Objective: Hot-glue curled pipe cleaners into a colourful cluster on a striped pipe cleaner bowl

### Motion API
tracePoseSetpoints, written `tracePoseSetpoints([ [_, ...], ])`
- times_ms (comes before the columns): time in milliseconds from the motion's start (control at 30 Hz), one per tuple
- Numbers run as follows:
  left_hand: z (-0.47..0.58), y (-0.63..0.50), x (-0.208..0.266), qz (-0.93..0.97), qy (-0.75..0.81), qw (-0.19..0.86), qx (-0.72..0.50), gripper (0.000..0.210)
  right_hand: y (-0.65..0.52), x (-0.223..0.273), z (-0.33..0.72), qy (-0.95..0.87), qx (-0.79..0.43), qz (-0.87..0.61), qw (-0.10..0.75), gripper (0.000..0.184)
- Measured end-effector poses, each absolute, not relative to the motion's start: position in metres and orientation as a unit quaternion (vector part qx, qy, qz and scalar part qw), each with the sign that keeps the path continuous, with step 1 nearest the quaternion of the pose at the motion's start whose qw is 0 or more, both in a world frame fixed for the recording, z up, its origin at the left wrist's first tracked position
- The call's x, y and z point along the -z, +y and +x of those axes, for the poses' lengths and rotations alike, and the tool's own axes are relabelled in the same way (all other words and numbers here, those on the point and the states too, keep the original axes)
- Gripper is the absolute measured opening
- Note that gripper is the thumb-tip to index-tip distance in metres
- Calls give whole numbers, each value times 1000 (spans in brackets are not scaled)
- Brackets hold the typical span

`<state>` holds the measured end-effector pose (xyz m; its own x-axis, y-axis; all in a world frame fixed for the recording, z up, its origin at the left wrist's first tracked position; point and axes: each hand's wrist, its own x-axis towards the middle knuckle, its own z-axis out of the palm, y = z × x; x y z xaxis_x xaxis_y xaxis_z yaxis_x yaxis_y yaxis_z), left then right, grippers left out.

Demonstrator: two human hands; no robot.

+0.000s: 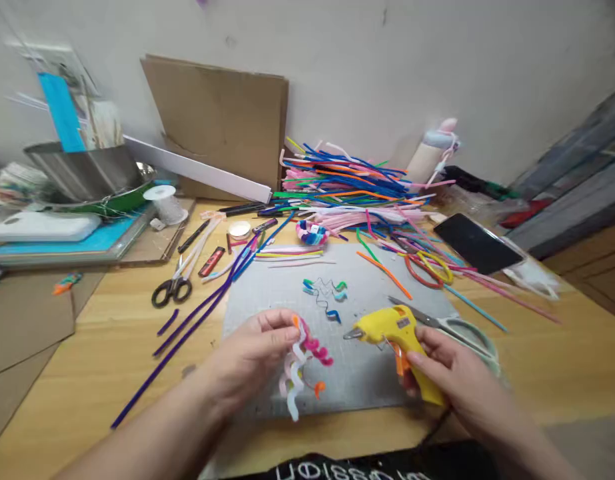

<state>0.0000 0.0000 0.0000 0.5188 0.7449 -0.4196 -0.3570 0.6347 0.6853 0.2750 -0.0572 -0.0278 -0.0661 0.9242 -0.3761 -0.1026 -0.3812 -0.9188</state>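
My left hand (272, 343) pinches the top of a bunch of curled pipe cleaners (297, 363) in white, pale pink, magenta and orange, which dangles over the grey cutting mat (257, 287). In my right hand (442, 360) is a yellow hot glue gun (387, 325), my fingers wrapped around its handle by the orange trigger. Its metal nozzle points left toward the bunch, with a gap between them. Beyond my hands, small curled pieces in green and blue on thin dark wire (327, 293) lie on the mat.
Grey-handled scissors (467, 333) lie close behind the glue gun. Black-handled scissors (172, 290) and purple pipe cleaners (187, 327) are on the left. A large pile of pipe cleaners (347, 187) sits at the back, with a phone (480, 243) to its right and cardboard (217, 127) against the wall.
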Motion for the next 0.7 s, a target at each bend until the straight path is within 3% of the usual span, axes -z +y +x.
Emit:
tracePoseSetpoints([
  [200,-1,-3,-2,263,346,835,-338,27,-53,9,251,-234,-800,-340,436,33],
  [400,0,-3,-2,257,335,839,-342,28,-58,3,228,-413,-684,-408,441,34],
  [700,1,-6,-4,315,371,786,-380,28,-75,31,228,-527,-590,-443,422,33],
])
